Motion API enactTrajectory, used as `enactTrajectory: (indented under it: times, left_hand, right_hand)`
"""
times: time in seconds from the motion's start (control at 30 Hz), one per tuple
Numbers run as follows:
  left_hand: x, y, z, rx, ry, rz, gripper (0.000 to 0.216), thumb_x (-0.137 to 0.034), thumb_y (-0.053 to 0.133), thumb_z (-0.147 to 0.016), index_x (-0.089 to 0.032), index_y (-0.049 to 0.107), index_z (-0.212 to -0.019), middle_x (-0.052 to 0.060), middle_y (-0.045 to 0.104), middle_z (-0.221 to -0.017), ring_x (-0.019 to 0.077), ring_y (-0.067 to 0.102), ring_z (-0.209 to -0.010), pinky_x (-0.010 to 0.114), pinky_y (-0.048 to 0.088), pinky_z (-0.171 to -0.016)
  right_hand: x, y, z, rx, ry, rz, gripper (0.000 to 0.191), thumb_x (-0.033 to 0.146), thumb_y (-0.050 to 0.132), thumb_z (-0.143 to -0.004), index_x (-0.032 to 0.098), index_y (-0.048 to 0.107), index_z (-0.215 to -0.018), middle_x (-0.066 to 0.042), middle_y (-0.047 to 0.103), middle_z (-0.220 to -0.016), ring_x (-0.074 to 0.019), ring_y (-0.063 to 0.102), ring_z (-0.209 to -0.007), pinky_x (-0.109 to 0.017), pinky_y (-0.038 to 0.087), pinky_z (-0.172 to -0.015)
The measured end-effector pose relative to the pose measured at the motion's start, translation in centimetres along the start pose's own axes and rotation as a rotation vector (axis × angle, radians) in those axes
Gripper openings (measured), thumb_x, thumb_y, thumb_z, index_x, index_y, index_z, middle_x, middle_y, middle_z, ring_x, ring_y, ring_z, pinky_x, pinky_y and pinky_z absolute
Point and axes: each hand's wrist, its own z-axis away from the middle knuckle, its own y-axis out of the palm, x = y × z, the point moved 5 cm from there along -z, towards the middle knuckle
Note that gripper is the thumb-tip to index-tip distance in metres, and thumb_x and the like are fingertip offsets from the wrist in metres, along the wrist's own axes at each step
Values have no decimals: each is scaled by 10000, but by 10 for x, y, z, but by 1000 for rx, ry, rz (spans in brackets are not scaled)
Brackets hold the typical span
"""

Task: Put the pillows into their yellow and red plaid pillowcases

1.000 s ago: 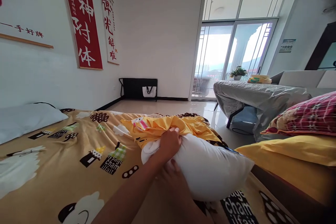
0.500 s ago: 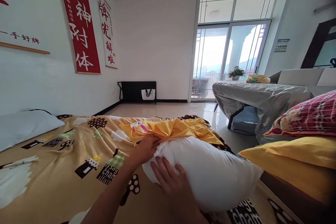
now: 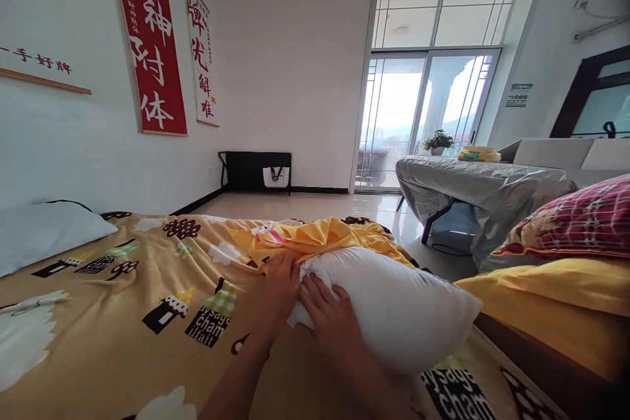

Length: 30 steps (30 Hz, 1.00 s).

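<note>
A plump white pillow (image 3: 394, 308) lies on a bed covered by a tan cartoon-print sheet (image 3: 123, 302). A crumpled yellow pillowcase (image 3: 325, 239) is bunched against the pillow's far end. My left hand (image 3: 280, 282) grips the pillow's left end where the yellow cloth meets it, fingers curled. My right hand (image 3: 332, 315) presses on the pillow's near side right beside the left hand, fingers bent onto the white fabric.
Another white pillow (image 3: 44, 233) rests at the bed's left by the wall. A yellow pillow (image 3: 551, 289) and a red plaid pillow (image 3: 575, 216) sit at the right. Beyond the bed stand a grey covered table (image 3: 472, 177), a black rack (image 3: 256, 170) and glass balcony doors (image 3: 423, 111).
My left hand slid from the top of the pillow down to its left end. My right hand came up from beneath onto the pillow beside it.
</note>
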Motion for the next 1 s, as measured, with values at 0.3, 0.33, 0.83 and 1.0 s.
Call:
enactTrajectory:
  times: [0.3, 0.33, 0.83, 1.0]
  left_hand:
    - [1, 5, 22, -83, 258, -116, 220, -197, 366, -962, -202, 546, -836, 60, 613, -821, 199, 578, -806, 318, 476, -755]
    - [-1, 7, 26, -111, 288, -123, 230, -192, 362, -964, -200, 548, -830, 61, 612, -805, 199, 575, -785, 316, 474, -737]
    - [3, 23, 49, -436, 398, 130, 123, -149, 444, -949, -181, 558, -917, 44, 606, -800, 163, 540, -749, 277, 497, -709]
    - [3, 23, 49, -389, 397, 125, 129, -129, 463, -922, -183, 569, -971, 51, 596, -817, 165, 556, -762, 282, 513, -703]
  right_hand:
    - [-2, 15, -24, 134, 127, -46, 467, 377, 609, -869, 222, 552, -1306, -80, 594, -1326, -246, 483, -1248, -433, 313, -1026]
    - [-4, 16, -25, 131, 145, -24, 436, 346, 621, -862, 232, 574, -1281, -73, 615, -1295, -247, 494, -1231, -431, 313, -1025]
    - [-4, 12, 7, -264, 48, 66, 235, 284, 516, -928, 196, 659, -1091, -59, 717, -1086, -187, 591, -1089, -353, 276, -1041]
    - [14, 1, 44, -459, -101, 16, 350, 131, 398, -917, 158, 656, -1152, -83, 699, -1162, -195, 497, -1275, -391, 286, -1103]
